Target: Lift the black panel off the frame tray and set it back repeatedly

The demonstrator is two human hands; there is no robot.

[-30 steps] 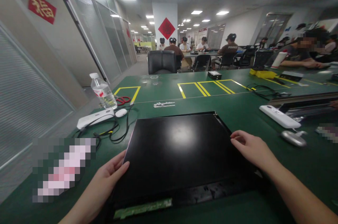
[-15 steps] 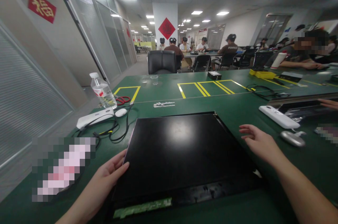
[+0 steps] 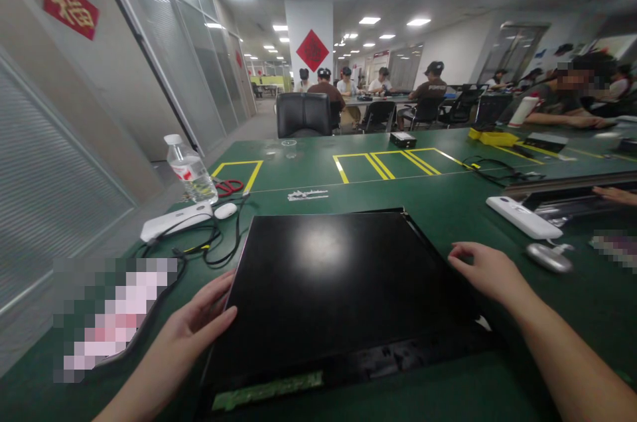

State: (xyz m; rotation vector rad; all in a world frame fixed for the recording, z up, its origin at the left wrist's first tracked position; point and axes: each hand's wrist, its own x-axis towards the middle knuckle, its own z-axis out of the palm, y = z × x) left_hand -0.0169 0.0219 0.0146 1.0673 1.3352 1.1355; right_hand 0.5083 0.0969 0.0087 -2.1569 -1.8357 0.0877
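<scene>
Pinching the black panel (image 3: 343, 289) along one edge is the left hand (image 3: 199, 319). Beside the opposite edge, the right hand (image 3: 490, 269) hovers half-curled, empty.

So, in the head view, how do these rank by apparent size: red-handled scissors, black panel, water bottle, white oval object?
Largest to smallest:
1. Black panel
2. Water bottle
3. Red-handled scissors and white oval object: too alike to rank.

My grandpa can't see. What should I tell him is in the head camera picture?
A person's left hand holds the left edge of a flat black panel at a green table, with the right hand close by its right edge. A water bottle and red-handled scissors are farther back, left.
</scene>
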